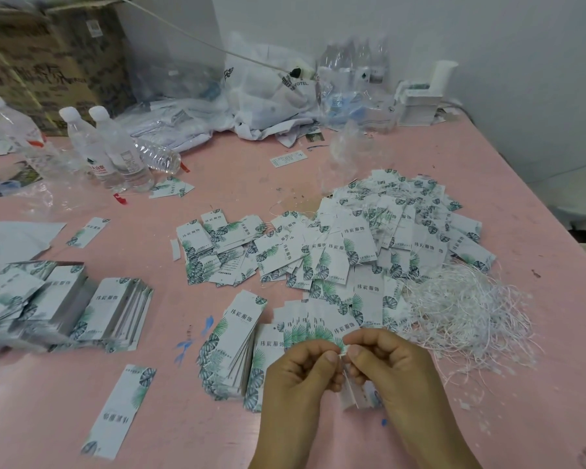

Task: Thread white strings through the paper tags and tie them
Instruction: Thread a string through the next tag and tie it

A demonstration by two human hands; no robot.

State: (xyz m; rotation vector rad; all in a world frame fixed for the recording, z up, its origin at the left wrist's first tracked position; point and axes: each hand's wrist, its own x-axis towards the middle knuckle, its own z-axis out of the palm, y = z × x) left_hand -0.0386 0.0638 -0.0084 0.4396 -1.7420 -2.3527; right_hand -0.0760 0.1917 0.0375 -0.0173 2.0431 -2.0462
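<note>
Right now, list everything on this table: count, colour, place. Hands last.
table: one, pink.
finished tags: large heap, white with green leaves, centre right.
strings: tangled pile, white, right of the hands.
stacked tags: several stacks, left edge.
fanned tags: a stack, just left of the hands.
single tag: one, near left.
water bottles: several, clear with white caps, far left.
plastic bags: white and clear, far edge.
cardboard box: brown, far left corner.
left hand, right hand: together pinching a tag.
</note>
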